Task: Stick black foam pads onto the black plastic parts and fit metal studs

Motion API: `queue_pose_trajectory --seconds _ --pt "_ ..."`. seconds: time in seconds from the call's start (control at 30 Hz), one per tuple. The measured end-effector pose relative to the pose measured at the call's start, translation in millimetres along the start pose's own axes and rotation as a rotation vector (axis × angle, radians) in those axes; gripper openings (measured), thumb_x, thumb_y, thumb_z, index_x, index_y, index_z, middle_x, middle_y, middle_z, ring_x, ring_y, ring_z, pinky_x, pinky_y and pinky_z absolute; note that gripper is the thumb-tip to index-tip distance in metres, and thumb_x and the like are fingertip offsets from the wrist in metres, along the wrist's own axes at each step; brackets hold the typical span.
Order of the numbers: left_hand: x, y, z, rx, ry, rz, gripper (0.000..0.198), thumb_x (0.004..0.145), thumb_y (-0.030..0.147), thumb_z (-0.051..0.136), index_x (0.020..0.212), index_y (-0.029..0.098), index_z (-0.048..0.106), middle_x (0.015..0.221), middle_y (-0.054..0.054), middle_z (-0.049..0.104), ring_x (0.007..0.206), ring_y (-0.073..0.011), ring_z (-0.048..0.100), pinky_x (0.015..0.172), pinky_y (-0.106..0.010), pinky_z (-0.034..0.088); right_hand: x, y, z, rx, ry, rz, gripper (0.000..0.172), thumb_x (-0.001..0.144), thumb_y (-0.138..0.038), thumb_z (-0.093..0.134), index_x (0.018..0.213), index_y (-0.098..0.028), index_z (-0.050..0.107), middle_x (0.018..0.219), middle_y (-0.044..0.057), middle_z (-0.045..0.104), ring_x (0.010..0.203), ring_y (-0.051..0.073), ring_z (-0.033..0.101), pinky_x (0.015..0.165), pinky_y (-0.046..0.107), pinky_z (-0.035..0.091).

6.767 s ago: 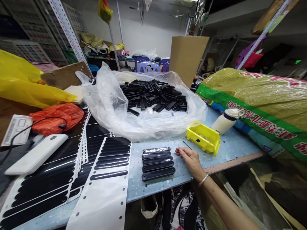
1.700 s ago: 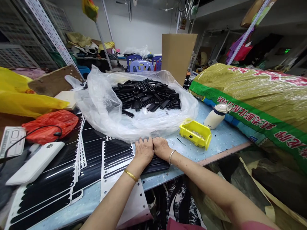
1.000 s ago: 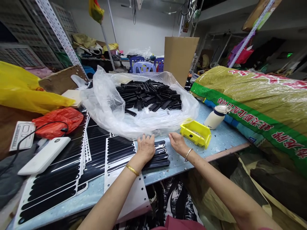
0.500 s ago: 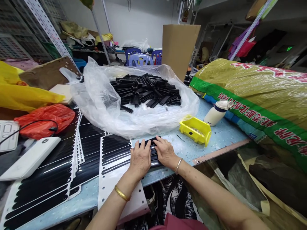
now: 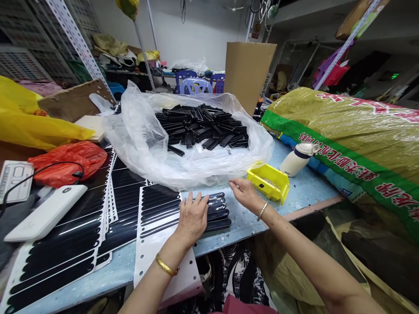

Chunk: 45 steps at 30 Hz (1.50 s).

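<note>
My left hand (image 5: 192, 218) lies with fingers outstretched on a row of glossy black strips. Their rounded ends, each with a small hole, stick out to its right as black strips (image 5: 220, 213). Beneath and left of that hand is a white backing sheet (image 5: 163, 257) with holes along its edge, carrying more black strips. My right hand (image 5: 246, 192) is raised off the strips, beside a yellow bin (image 5: 269, 185) that has small shiny pieces in it. Its fingers are loosely bent, pointing left, with nothing visible in them.
Behind my hands, a clear plastic bag (image 5: 190, 170) spreads open around a heap of black comb-like pieces (image 5: 206, 124). More strip sheets (image 5: 65, 235) lie left, under a white power bank (image 5: 46, 213). A cream bottle (image 5: 296, 160) and a large printed sack (image 5: 353, 126) are right.
My right hand has come off the strips and moved right and up toward the yellow bin, uncovering the strip ends. My left hand stays on the strips. The view has shifted slightly.
</note>
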<state>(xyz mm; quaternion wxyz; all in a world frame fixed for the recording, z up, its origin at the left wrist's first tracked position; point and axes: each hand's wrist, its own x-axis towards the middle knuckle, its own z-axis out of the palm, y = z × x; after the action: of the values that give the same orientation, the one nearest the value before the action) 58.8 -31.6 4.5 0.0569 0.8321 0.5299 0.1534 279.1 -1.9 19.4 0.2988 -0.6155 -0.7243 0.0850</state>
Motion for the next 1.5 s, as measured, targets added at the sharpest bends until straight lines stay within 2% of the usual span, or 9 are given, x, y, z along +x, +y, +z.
queue_pose_trajectory --seconds 0.23,0.4,0.63,0.83,1.0,1.23,1.3,1.4,1.5 --pt "-46 -30 -28.1 -0.112 0.147 -0.132 0.047 0.080 0.046 0.060 0.119 0.021 0.061 0.116 -0.010 0.070 0.106 -0.0292 0.065 0.089 -0.039 0.049 16 -55 18 -0.166 -0.241 -0.331 0.043 0.084 -0.053 0.060 0.096 -0.013 0.067 0.091 0.012 0.068 0.089 0.025 0.060 0.083 0.036 0.043" --pt "-81 -31 -23.9 0.027 0.002 -0.206 0.030 0.076 0.043 0.064 0.095 0.020 0.069 0.080 -0.007 0.073 0.079 -0.0263 0.068 0.073 -0.036 0.050 -4 -68 22 -0.208 -0.450 -0.476 0.084 0.060 -0.078 0.065 0.112 -0.011 0.060 0.099 0.015 0.064 0.087 0.030 0.058 0.079 0.041 0.042" --pt "-65 -18 -18.3 -0.057 -0.152 -0.192 0.019 0.083 0.019 0.053 0.091 0.021 0.070 0.079 -0.005 0.071 0.075 -0.0213 0.066 0.069 -0.031 0.047 -29 -61 20 -0.242 -0.514 -0.525 0.108 0.056 -0.067 0.074 0.138 -0.006 0.040 0.134 0.026 0.045 0.104 0.037 0.050 0.087 0.051 0.039" --pt "-82 -25 -13.9 0.015 0.025 -0.181 0.030 0.082 0.027 0.060 0.110 0.020 0.068 0.109 -0.012 0.072 0.103 -0.0309 0.063 0.088 -0.043 0.046 -28 -63 29 -0.247 -0.504 -0.483 0.101 0.057 -0.056 0.074 0.136 -0.002 0.041 0.122 0.023 0.053 0.098 0.035 0.050 0.085 0.050 0.040" --pt "-109 -66 -12.5 0.110 0.007 -0.076 0.035 0.085 0.033 0.057 0.119 0.027 0.066 0.137 -0.009 0.057 0.134 -0.0380 0.040 0.102 -0.055 0.037 -17 -59 31 -0.214 -0.457 -0.382 0.094 0.056 -0.052 0.074 0.133 -0.006 0.046 0.117 0.020 0.057 0.097 0.033 0.053 0.084 0.046 0.043" --pt "-106 -148 -48.4 0.157 -0.002 -0.149 0.032 0.082 0.032 0.054 0.110 0.026 0.071 0.129 -0.008 0.064 0.130 -0.0352 0.047 0.103 -0.055 0.039 -19 -53 27 -0.236 -0.414 -0.258 0.093 0.058 -0.051 0.073 0.134 -0.005 0.046 0.117 0.021 0.058 0.098 0.035 0.055 0.084 0.046 0.044" --pt "-108 -138 -55.5 0.119 0.099 -0.148 0.030 0.080 0.031 0.055 0.104 0.022 0.072 0.121 -0.010 0.069 0.124 -0.0358 0.053 0.100 -0.056 0.043 -23 -54 27 -0.272 -0.418 -0.301 0.096 0.057 -0.049 0.073 0.137 -0.003 0.043 0.120 0.023 0.056 0.099 0.037 0.054 0.084 0.048 0.044" --pt "-125 -84 -50.0 -0.137 0.267 -0.033 0.033 0.082 0.028 0.057 0.112 0.018 0.069 0.114 -0.012 0.072 0.108 -0.0302 0.066 0.092 -0.048 0.053 -19 -52 23 -0.204 -0.424 -0.238 0.094 0.054 -0.046 0.076 0.134 -0.005 0.048 0.117 0.022 0.059 0.099 0.037 0.055 0.084 0.048 0.044" --pt "-148 -13 -24.5 -0.450 0.119 0.135 0.026 0.083 0.023 0.058 0.106 0.025 0.070 0.105 -0.007 0.075 0.095 -0.0216 0.071 0.084 -0.032 0.058 -7 -43 14 0.074 -0.365 0.033 0.078 0.051 -0.044 0.079 0.119 -0.011 0.061 0.104 0.014 0.066 0.093 0.032 0.059 0.083 0.043 0.045"
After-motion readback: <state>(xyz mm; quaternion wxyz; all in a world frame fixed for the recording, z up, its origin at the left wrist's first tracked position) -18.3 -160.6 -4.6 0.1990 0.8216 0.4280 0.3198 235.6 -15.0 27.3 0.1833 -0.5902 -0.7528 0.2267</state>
